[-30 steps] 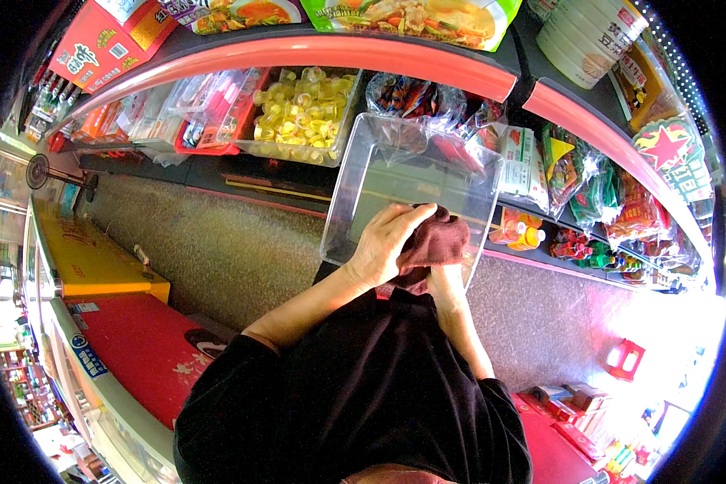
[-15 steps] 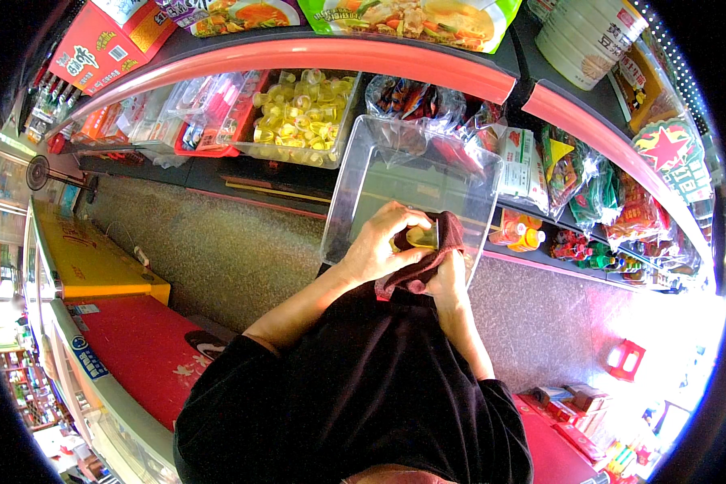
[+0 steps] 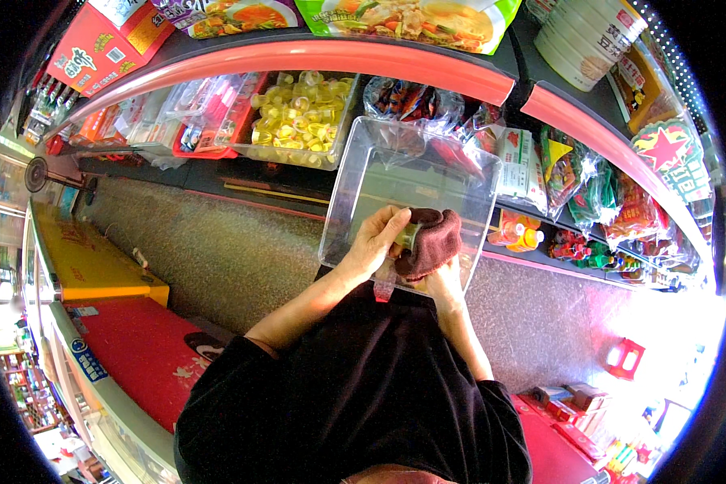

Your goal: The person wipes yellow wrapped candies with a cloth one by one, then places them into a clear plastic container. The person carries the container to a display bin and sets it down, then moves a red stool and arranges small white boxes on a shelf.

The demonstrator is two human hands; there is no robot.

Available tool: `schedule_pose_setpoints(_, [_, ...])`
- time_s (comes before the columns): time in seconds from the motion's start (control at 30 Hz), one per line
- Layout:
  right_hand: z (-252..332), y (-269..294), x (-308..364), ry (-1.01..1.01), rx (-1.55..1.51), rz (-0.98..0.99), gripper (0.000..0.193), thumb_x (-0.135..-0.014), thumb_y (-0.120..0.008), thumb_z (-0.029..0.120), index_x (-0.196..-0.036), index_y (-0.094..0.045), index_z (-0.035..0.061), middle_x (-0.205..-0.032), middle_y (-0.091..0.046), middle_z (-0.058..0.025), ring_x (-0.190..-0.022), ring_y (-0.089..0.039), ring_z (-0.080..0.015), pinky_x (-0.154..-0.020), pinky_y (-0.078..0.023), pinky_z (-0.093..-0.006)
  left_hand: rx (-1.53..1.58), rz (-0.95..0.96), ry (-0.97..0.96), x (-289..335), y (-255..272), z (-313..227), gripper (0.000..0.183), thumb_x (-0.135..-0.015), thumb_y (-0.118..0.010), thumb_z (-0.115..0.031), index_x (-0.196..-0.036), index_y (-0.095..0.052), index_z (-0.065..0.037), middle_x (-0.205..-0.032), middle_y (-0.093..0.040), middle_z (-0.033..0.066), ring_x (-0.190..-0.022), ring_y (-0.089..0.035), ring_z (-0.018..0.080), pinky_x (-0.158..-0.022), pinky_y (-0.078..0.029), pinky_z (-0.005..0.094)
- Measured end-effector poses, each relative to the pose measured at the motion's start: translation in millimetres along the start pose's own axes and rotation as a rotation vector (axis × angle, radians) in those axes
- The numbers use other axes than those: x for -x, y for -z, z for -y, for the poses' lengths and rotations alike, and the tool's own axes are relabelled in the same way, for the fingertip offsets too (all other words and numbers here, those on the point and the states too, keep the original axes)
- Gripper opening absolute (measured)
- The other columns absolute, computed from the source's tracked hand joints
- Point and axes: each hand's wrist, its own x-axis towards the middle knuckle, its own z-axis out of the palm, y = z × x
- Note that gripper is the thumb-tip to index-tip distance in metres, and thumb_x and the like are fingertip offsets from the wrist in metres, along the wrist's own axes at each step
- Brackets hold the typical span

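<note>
Holding a small cup [image 3: 409,237] against a brown cloth [image 3: 437,244], over a clear box [image 3: 419,184]

Both hands are meeting over the near part of the box, in front of the black shirt [image 3: 363,379]. The left hand [image 3: 375,244] is pinching the cup with its thumb and fingers, at the left edge of the cloth. The right hand [image 3: 444,281] is gripping the cloth from below and from the right; its fingers are mostly hiding under the folds, so I cannot tell how tightly they are closing. The cloth is covering part of the cup, and its content is too hard to see.

In my judgement, wiping is the step in hand, with the cup being cleaned by the cloth. The next move is probably calling for a small turn of the cup by the left hand, while the right hand is pressing the cloth softly around the other side. A light grip is seeming wise, because a smooth wall could be slipping.

Beyond the box, on the shelf [image 3: 246,172], a tub [image 3: 290,156] is holding many yellow cups [image 3: 298,115], to the left of both hands and well apart from them.
</note>
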Motion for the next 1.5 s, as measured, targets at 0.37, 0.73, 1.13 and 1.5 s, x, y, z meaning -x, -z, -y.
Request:
schedule_pose_setpoints(0.37, [0,-6,12,-0.404,-1.044,-0.185,0.027,-0.083,-0.063,0.021,-0.101,-0.052,0.0052,-0.094,-0.055,-0.0087,-0.084,-0.055,-0.0203,-0.073,-0.048,-0.0339,0.120,0.312,0.069,3,8,-3,0.022,-0.091,-0.054,-0.034,-0.095,-0.055,-0.012,-0.070,-0.054,-0.0049,-0.055,-0.045,0.0039,-0.048,-0.036,0.0176])
schedule_pose_setpoints(0.73, [4,16,-5,-0.462,-1.339,-0.330,0.024,-0.084,-0.061,0.015,-0.105,-0.051,0.0081,-0.091,-0.058,-0.0073,-0.081,-0.058,-0.0200,-0.065,-0.049,-0.0324,-0.554,0.161,-0.094,-23,85,-57,0.039,-0.079,-0.065,-0.046,-0.087,-0.059,-0.009,-0.069,-0.059,-0.0012,-0.057,-0.051,0.0089,-0.053,-0.044,0.0262])
schedule_pose_setpoints(1.13, [0,19,-6,-0.526,-1.383,-0.350,0.019,-0.085,-0.060,0.017,-0.098,-0.050,0.0071,-0.086,-0.053,-0.0044,-0.078,-0.055,-0.0173,-0.069,-0.048,-0.0324,-0.454,0.174,0.151,-49,62,-34,0.044,-0.089,-0.053,-0.042,-0.118,-0.053,-0.010,-0.089,-0.062,0.0030,-0.072,-0.056,0.0084,-0.056,-0.044,0.0230])
schedule_pose_setpoints(1.5, [-46,39,-11,-0.325,-1.604,-0.310,0.025,-0.087,-0.056,0.027,-0.104,-0.051,0.0093,-0.092,-0.054,-0.0048,-0.084,-0.053,-0.0198,-0.074,-0.045,-0.0332,-1.556,0.342,0.044,-54,46,91,0.061,-0.073,-0.063,-0.036,-0.126,-0.044,-0.012,-0.125,-0.046,0.0150,-0.115,-0.048,0.0320,-0.095,-0.041,0.0407])
